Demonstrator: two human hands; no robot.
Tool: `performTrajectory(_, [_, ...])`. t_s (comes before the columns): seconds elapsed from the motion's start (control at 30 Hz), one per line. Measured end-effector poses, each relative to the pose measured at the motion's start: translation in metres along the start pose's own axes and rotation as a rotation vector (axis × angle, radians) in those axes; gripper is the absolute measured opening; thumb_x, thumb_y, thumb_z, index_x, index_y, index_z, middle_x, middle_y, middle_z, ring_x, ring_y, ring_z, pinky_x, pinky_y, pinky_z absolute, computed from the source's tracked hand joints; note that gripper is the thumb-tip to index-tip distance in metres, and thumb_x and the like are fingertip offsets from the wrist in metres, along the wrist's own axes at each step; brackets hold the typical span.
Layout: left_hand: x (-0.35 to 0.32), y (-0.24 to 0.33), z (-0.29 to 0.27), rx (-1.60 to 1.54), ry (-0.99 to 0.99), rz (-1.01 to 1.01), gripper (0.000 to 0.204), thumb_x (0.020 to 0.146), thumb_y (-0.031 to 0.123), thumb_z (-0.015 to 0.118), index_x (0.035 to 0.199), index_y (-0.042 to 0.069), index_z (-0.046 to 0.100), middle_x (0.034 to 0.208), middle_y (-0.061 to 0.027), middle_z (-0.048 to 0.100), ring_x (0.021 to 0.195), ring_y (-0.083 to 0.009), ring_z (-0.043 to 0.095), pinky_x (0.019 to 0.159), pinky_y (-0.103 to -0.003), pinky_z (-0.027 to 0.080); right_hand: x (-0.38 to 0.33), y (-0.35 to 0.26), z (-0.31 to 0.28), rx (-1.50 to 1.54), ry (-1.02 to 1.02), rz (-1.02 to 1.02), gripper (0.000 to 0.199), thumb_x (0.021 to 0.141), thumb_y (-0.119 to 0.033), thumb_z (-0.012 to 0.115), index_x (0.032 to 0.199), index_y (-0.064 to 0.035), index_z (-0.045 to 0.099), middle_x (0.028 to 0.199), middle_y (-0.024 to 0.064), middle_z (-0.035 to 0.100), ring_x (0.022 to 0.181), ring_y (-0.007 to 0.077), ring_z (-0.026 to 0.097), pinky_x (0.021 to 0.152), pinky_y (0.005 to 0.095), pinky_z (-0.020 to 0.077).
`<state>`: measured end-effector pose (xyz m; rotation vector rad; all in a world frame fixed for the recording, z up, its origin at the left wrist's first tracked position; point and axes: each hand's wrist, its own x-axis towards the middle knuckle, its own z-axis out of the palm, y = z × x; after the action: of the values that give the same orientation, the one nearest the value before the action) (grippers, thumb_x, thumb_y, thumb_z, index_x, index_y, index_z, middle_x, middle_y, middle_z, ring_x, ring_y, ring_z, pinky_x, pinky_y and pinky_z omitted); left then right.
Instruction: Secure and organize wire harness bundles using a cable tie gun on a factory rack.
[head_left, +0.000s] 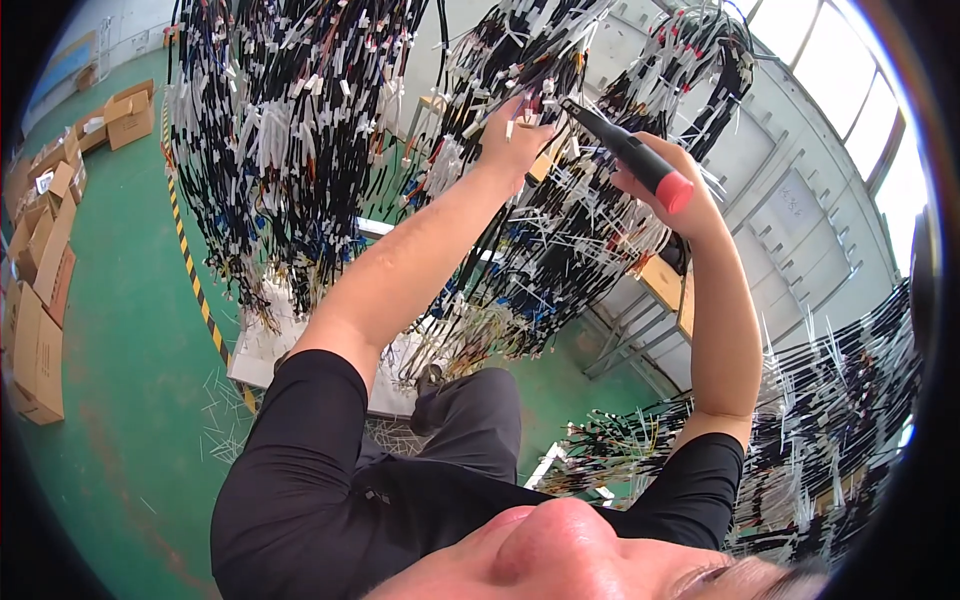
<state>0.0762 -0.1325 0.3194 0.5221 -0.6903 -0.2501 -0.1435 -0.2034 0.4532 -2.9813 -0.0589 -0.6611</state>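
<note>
My right hand (684, 192) is wrapped round a black cable tie gun (622, 148) with a red rear end. Its narrow nose points up and left, against a thick hanging bundle of wire harnesses (540, 62). Just left of that nose, my left hand (510, 148) is closed on a few wires with small white connectors; its fingertips are partly hidden among them. Black cables with many white cable ties and tags make up the bundle. Both arms are raised.
Another large wire bundle (290, 110) hangs at the left, and one with red ends (690, 45) at the right. More harnesses (810, 430) lie lower right. A wooden-topped bench (665, 285) stands behind. Cardboard boxes (40, 340) line the far left. Cut tie ends (225, 410) litter the green floor.
</note>
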Motion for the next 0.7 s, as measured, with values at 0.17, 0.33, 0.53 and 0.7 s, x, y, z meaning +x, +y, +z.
performTrajectory(0.17, [0.004,-0.007,-0.015,0.456,0.044,0.259,0.038,0.085,-0.003,0.073,0.122,0.005,0.068,0.089,-0.0039,0.068,0.077,-0.0145,0.064,0.075,-0.033,0.053,0.014,0.001,-0.007,0.189,0.014,0.12,0.033,0.088,-0.024,0.085,0.11,-0.0034,0.072,0.088,0.0019,0.07,0.083,0.0144,0.062,0.081,0.0336,0.0524])
performTrajectory(0.33, [0.004,-0.004,-0.018,0.742,0.036,0.602,0.032,0.084,-0.002,0.067,0.116,0.005,0.067,0.083,-0.0159,0.068,0.074,-0.038,0.065,0.069,-0.048,0.049,0.018,0.003,-0.017,0.212,0.031,0.111,0.034,0.088,-0.025,0.086,0.11,-0.0025,0.073,0.089,0.0022,0.07,0.083,0.0137,0.063,0.082,0.033,0.0526])
performTrajectory(0.53, [-0.002,-0.006,-0.013,0.942,0.152,0.649,0.039,0.085,-0.003,0.065,0.121,0.009,0.068,0.098,-0.0172,0.068,0.092,-0.0394,0.063,0.08,-0.048,0.05,0.015,-0.017,-0.023,0.072,-0.087,0.215,0.034,0.089,-0.023,0.086,0.115,-0.0056,0.074,0.098,0.0026,0.071,0.096,0.0141,0.065,0.09,0.0334,0.0532])
performTrajectory(0.7, [-0.01,-0.005,-0.003,1.038,0.17,0.515,0.048,0.086,-0.004,0.068,0.131,0.014,0.067,0.124,-0.0198,0.065,0.116,-0.0421,0.061,0.096,-0.051,0.051,0.017,-0.025,-0.014,-0.133,-0.11,0.072,0.026,0.089,-0.02,0.083,0.1,-0.0032,0.067,0.078,0.0053,0.067,0.076,0.0156,0.064,0.074,0.0358,0.0532])
